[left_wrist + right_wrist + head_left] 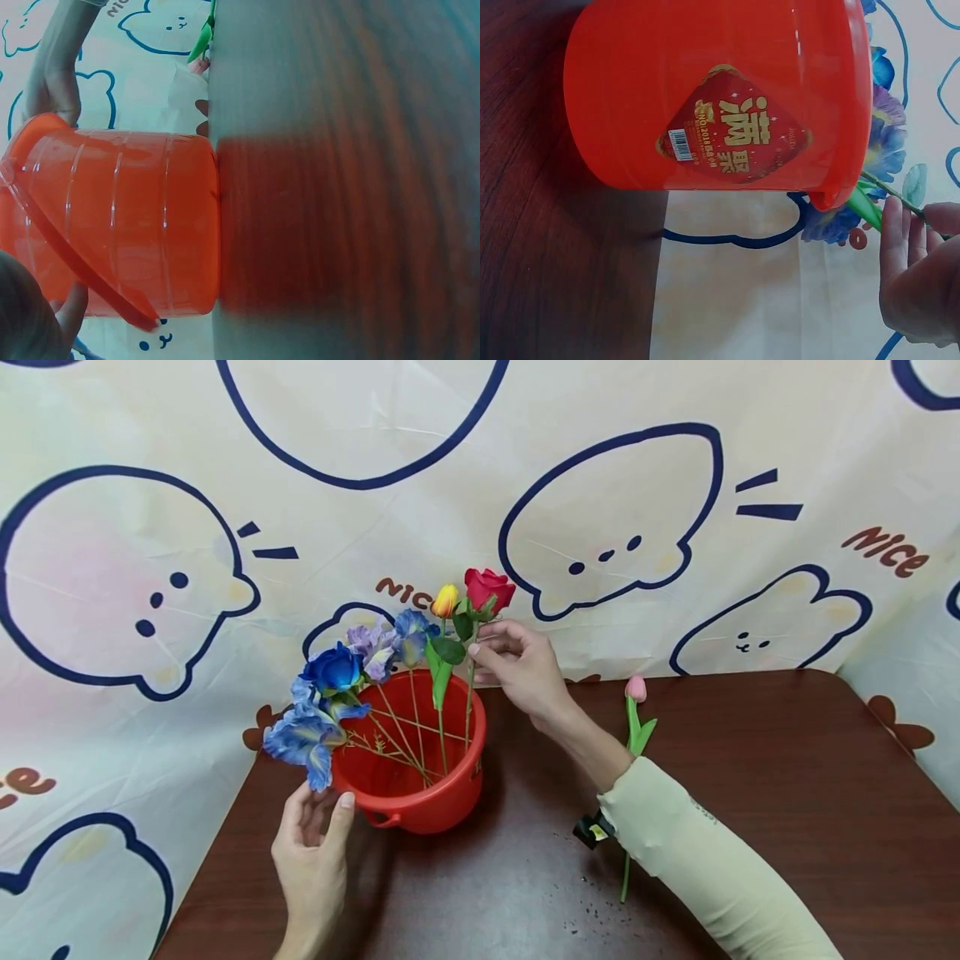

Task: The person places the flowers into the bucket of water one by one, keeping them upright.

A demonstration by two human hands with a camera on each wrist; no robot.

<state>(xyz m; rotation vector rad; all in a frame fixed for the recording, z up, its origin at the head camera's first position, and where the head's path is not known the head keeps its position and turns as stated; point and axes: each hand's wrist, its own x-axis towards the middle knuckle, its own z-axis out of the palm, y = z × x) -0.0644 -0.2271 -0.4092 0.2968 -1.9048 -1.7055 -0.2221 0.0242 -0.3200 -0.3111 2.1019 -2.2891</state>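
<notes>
A red rose (pixel 489 591) stands in a red plastic bucket (pixel 442 806), its stem leaning on the inner right side. My right hand (pixel 525 672) pinches that stem just below the bloom; the right wrist view also shows this hand (pixel 922 277) by the green stem. Also in the bucket are a yellow-orange tulip (pixel 445 601), a blue rose (pixel 333 668), and several blue and purple irises (pixel 303 735) leaning left. My left hand (pixel 311 860) is beside the bucket's left side, thumb and fingers apart; whether it touches the wall is unclear.
On the brown table (pixel 780 793), a pink tulip (pixel 636 689) lies to the right, partly behind the right forearm. Small dark crumbs (pixel 592 914) are scattered near the front. A cartoon-printed sheet (pixel 405 527) hangs behind. The bucket's handle (pixel 82 262) hangs down its side.
</notes>
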